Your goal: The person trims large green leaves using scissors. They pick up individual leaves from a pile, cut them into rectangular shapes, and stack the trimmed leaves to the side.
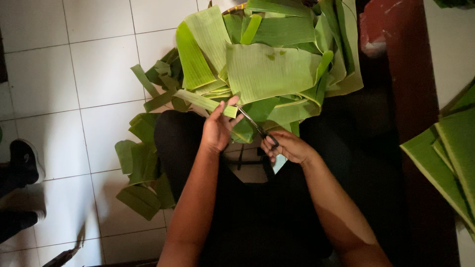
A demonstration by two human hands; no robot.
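Head view, looking down over a seated person's lap. The left hand (217, 127) pinches a narrow strip of banana leaf (204, 101) — fingers closed on its near end, thumb raised. The right hand (289, 147) has its fingers through the handles of a pair of scissors (258, 129), grip clamped on them; the blades point up and left toward the strip's end, meeting the leaf just beside the left thumb. Whether the blades are apart or together cannot be told. Beyond both hands a heap of broad leaf pieces (267, 69) rises over the knees. Trimmed offcuts (141, 163) lie on the white tiled floor (59, 79) to the left. A second stack of leaves (448, 158) lies at the right edge — well apart from the hands. A dark shoe (24, 160) shows at the far left.
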